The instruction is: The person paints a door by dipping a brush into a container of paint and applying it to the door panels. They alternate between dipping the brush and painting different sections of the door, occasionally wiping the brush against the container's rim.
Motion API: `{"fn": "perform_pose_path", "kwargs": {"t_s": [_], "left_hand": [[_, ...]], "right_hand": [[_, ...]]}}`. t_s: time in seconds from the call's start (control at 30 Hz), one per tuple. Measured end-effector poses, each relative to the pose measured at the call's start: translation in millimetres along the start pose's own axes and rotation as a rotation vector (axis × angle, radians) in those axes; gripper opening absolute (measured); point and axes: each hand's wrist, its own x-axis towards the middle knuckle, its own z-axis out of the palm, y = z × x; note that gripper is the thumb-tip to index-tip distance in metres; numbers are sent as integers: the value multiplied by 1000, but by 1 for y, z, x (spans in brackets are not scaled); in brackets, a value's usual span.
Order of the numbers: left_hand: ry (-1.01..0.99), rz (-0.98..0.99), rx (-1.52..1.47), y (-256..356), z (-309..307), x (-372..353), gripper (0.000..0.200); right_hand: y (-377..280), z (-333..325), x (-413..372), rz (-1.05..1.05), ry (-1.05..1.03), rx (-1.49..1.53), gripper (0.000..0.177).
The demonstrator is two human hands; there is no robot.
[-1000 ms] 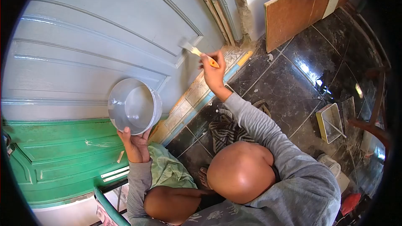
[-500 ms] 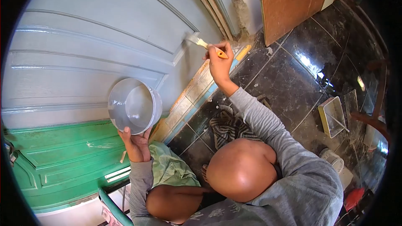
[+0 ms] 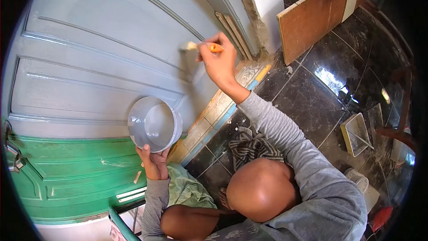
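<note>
A paintbrush (image 3: pixel 214 47) with an orange handle is gripped in my right hand (image 3: pixel 220 60), its pale bristles against the grey panelled door (image 3: pixel 120 53). My left hand (image 3: pixel 154 163) holds a translucent plastic tub (image 3: pixel 155 124) from beneath, fingers curled round its lower side. Grey paint coats the inside of the tub, which is tilted so that its mouth faces me. The upper part of the door is grey, while a green section (image 3: pixel 84 169) shows along its lower left.
A tiled sill (image 3: pixel 200 131) runs beside the door. On the dark tiled floor (image 3: pixel 294 102) lie a striped cloth (image 3: pixel 249 145) and a paint tray (image 3: pixel 355 136). A brown board (image 3: pixel 312 15) stands at upper right; green fabric (image 3: pixel 189 187) lies near my knee.
My right hand has moved the paintbrush left and slightly up across the door. The view has shifted a little, and the tub in my left hand appears lower and further right.
</note>
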Motion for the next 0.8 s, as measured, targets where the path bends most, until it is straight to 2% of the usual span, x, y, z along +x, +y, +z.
{"fn": "perform_pose_path", "kwargs": {"t_s": [0.03, 0.13, 0.2, 0.27, 0.37, 0.47, 0.57, 0.67, 0.73, 0.8], "left_hand": [[-6, 10, -7, 2, 2, 2, 75], [-5, 25, -22, 5, 2, -1, 75], [-2, 40, -26, 6, 3, -1, 75], [0, 31, -36, 5, 1, -3, 75], [-3, 20, -24, 3, 3, -1, 74], [-11, 8, -7, 2, 4, 0, 73], [-14, 7, -6, 3, 6, 2, 72], [-18, 7, -11, 5, 5, 3, 72], [-22, 0, -10, 3, 4, 1, 72], [-35, 0, -2, 2, 8, 4, 72]], "right_hand": [[-11, 8, 5, -26, -43, 112, 15], [5, -3, 5, -114, -88, 178, 15], [62, -44, 5, 58, 40, 84, 16], [101, -89, -6, 106, 82, -114, 17], [78, -81, -11, 141, 162, -225, 13], [31, -33, 14, 42, 21, -163, 14], [-10, 0, 31, 14, -45, 205, 17], [36, -37, 25, 14, -19, 221, 18], [104, -87, 11, 174, 103, 35, 20], [105, -104, 4, 188, 118, -105, 20]]}}
